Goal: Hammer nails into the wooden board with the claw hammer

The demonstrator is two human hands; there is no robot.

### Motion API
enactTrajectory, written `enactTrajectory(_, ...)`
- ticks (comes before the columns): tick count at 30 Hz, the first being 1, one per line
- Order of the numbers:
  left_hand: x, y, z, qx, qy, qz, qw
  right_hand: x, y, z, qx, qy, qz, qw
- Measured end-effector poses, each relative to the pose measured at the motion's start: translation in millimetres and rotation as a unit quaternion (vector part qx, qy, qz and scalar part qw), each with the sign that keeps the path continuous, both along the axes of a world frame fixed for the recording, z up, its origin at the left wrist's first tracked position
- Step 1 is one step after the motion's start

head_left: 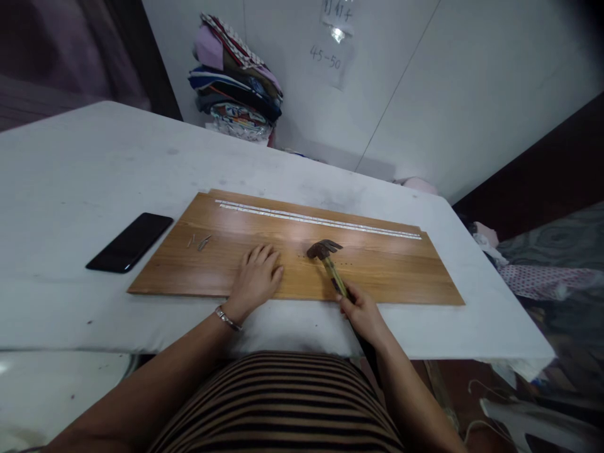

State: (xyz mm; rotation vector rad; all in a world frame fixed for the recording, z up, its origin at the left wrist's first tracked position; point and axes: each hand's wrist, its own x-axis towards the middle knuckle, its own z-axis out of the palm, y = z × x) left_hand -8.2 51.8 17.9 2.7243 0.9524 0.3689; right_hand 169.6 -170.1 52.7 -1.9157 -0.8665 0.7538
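A long wooden board lies on the white table. My left hand rests flat on the board near its front edge, fingers together and stretched out. My right hand grips the yellow handle of a claw hammer, whose dark head sits on the board at its middle. A short row of small dark nail heads runs along the board just right of the hammer head. A few loose nails lie on the board's left end. A strip of pale tape or ruler runs along the far edge.
A black phone lies face down on the table left of the board. A stack of folded cloth stands against the white wall behind. More fabric and clutter sit past the table's right edge.
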Motion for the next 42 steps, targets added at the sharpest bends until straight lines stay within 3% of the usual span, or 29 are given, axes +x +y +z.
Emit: enactTrajectory(42, 0.0, -0.5, 0.5, -0.014, -0.025, -0.002, 1.0, 0.4, -1.0, 2.5, -0.002, -0.003, -0.015, 1.0)
